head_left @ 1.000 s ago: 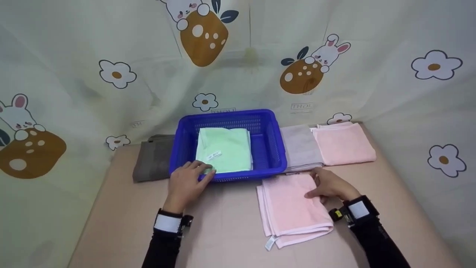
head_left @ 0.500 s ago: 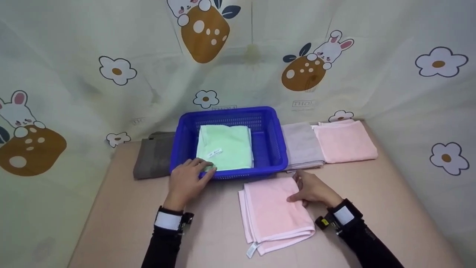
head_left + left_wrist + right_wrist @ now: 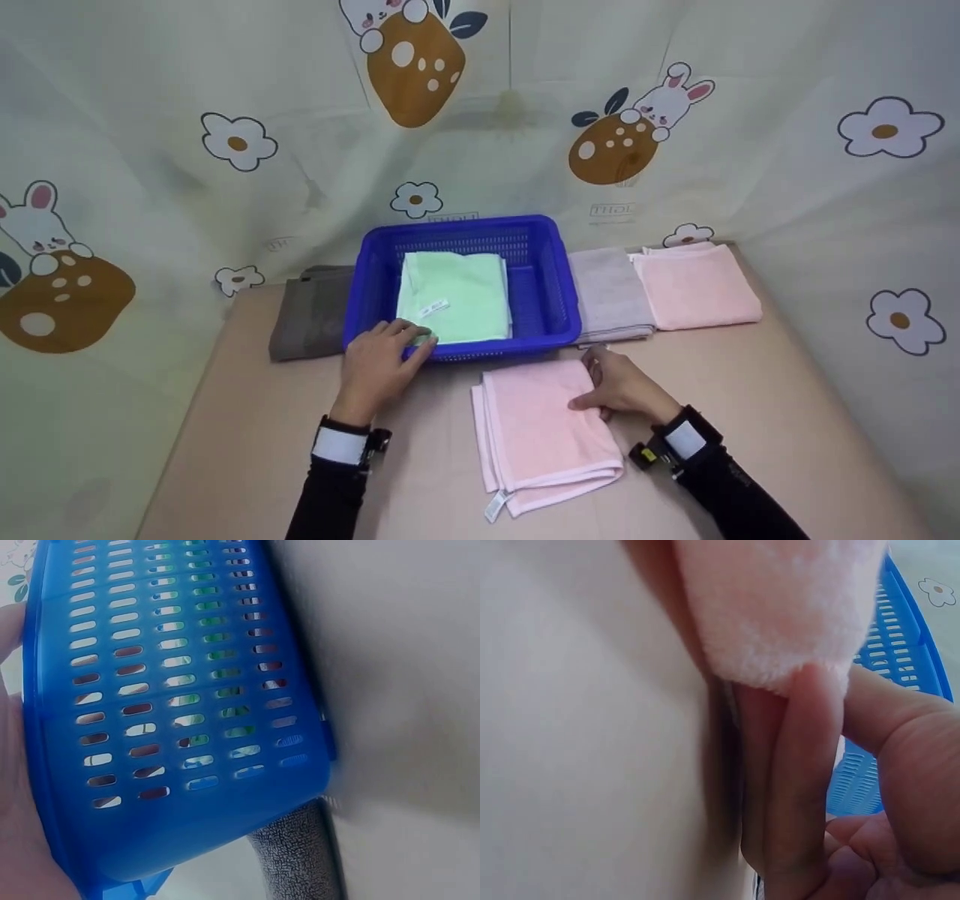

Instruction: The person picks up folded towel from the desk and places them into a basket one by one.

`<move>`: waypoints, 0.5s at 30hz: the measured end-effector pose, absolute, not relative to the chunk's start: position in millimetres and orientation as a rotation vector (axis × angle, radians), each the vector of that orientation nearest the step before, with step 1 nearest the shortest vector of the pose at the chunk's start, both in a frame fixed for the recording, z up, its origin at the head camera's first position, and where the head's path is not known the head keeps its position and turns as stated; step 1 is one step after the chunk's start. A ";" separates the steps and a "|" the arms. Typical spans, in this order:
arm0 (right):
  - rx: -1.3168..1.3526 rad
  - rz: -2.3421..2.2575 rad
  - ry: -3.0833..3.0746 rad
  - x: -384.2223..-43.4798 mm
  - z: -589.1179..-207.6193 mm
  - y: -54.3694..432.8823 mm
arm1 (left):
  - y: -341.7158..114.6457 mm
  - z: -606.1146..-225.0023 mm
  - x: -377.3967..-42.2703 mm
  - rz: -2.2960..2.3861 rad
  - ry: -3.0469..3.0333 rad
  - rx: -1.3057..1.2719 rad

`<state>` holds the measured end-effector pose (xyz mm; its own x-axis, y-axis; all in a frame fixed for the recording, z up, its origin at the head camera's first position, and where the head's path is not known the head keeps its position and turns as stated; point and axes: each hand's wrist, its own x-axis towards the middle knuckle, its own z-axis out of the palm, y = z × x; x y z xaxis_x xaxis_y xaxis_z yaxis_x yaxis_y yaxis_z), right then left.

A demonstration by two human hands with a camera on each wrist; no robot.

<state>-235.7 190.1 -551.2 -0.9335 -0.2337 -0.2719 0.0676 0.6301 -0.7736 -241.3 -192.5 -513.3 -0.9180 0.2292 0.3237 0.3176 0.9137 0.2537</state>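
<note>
In the head view my left hand (image 3: 379,367) holds the front left rim of a blue plastic basket (image 3: 561,300), fingers bent over the rim. A folded mint-green towel (image 3: 457,289) with a white label lies inside, right by those fingertips. In the left wrist view the hand runs along the rim, above the slotted wall (image 3: 180,840). My right hand (image 3: 626,386) pinches the right edge of a folded pink towel (image 3: 544,431), thumb on top and fingers under it. The right wrist view shows the fluffy towel edge (image 3: 780,615) between thumb and fingers.
A dark grey folded towel (image 3: 311,315) lies left of the basket. To its right lie a light grey towel (image 3: 609,289) and another pink towel (image 3: 701,289). All rest on a beige covered surface (image 3: 247,450), with a printed curtain (image 3: 517,150) behind.
My right hand has moved left with the pink towel, which now lies in front of the basket. The left hand has stayed at the basket rim.
</note>
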 end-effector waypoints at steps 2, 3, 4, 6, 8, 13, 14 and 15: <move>-0.133 -1.203 2.514 -236.7 -551.8 189.8 | -192.2 -513.5 -241.8 -0.435 -2.789 -0.402; -0.135 -1.203 2.515 -237.2 -552.0 189.6 | -191.9 -513.5 -242.1 -0.431 -2.789 -0.399; -0.143 -1.202 2.518 -237.7 -552.3 189.5 | -191.7 -513.5 -242.4 -0.424 -2.789 -0.394; -0.160 -1.207 2.513 -238.3 -553.3 189.6 | -191.2 -513.5 -242.7 -0.422 -2.789 -0.391; -0.165 -1.209 2.516 -237.8 -553.7 189.4 | -191.3 -513.5 -243.0 -0.429 -2.789 -0.397; -0.157 -1.221 2.513 -236.3 -554.9 189.2 | -190.8 -511.3 -240.4 -0.485 -2.717 -0.424; -0.157 -1.226 2.507 -236.2 -555.3 189.6 | -189.7 -510.0 -239.1 -0.494 -2.676 -0.437; -0.155 -1.231 2.500 -235.9 -555.3 190.0 | -187.8 -508.4 -237.5 -0.503 -2.625 -0.452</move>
